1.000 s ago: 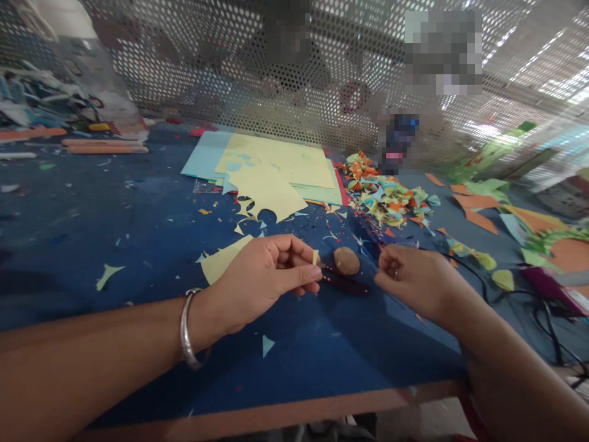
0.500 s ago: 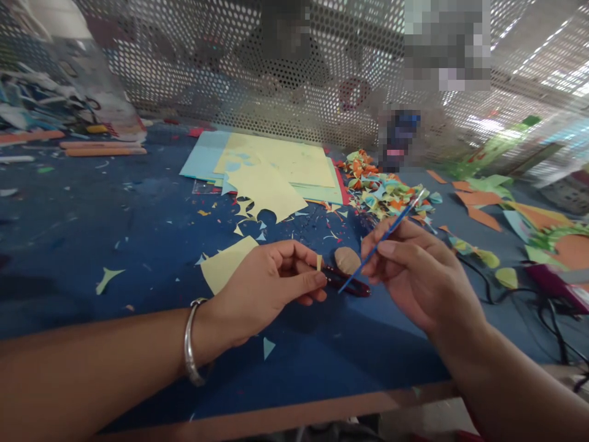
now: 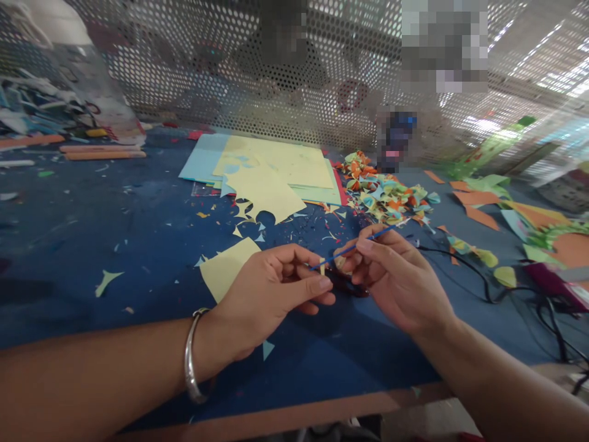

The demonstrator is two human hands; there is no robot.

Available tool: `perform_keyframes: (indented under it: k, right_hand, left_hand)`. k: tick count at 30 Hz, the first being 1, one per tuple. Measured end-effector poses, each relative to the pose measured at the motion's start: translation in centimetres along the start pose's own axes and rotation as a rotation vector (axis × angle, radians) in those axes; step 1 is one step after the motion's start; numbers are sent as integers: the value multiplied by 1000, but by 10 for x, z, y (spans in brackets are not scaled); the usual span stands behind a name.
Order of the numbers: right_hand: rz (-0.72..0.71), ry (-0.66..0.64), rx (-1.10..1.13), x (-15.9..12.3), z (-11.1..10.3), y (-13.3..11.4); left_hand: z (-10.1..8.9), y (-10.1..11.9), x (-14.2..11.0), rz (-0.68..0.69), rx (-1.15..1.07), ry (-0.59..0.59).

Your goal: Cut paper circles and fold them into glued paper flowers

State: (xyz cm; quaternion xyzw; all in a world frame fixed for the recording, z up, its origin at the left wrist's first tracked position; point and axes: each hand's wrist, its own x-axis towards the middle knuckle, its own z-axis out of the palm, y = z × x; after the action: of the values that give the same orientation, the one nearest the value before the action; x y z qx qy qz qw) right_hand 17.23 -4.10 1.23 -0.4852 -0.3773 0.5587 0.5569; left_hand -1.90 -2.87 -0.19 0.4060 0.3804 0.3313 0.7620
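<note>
Between the thumb and fingers of my left hand (image 3: 280, 279) is a small piece of pale yellow paper (image 3: 323, 267). My right hand (image 3: 396, 276) pinches a thin blue stick (image 3: 352, 247), whose near end meets the yellow paper; its far end looks whitish. Whether the tip touches or passes behind the paper, I cannot tell. Below and behind my fingers lies a dark red object (image 3: 352, 285), perhaps scissors, mostly hidden. A round tan thing there is largely covered by my right fingers. A cut yellow sheet (image 3: 225, 267) lies behind my left wrist.
Stacked coloured paper (image 3: 294, 162) lies at the back, beside a heap of small folded paper pieces (image 3: 391, 193). Orange scraps (image 3: 476, 197) and a black cable (image 3: 488, 298) are on the right. Two orange pens (image 3: 105, 151) and a bottle (image 3: 99, 86) stand or lie at the left, before a perforated metal screen (image 3: 193, 67).
My right hand has moved left and lowered the blue stick to a flatter angle, bringing its tip to the yellow paper. My left hand has shifted slightly right.
</note>
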Motion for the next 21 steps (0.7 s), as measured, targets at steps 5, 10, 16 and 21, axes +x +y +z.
perform_keyframes:
  k: [5, 10, 16, 21]
  right_hand:
    - [-15, 5, -37, -1, -1, 1]
    - [-36, 7, -59, -1, -1, 3]
    - [-43, -41, -76, -1, -2, 4]
    - [-71, -53, -80, -4, -2, 3]
  left_hand:
    - [2, 2, -2, -15, -50, -24]
    - [1, 5, 1, -55, -127, 76]
    - [-2, 5, 4, -67, -71, 16]
    - [-4, 7, 3, -69, -33, -55]
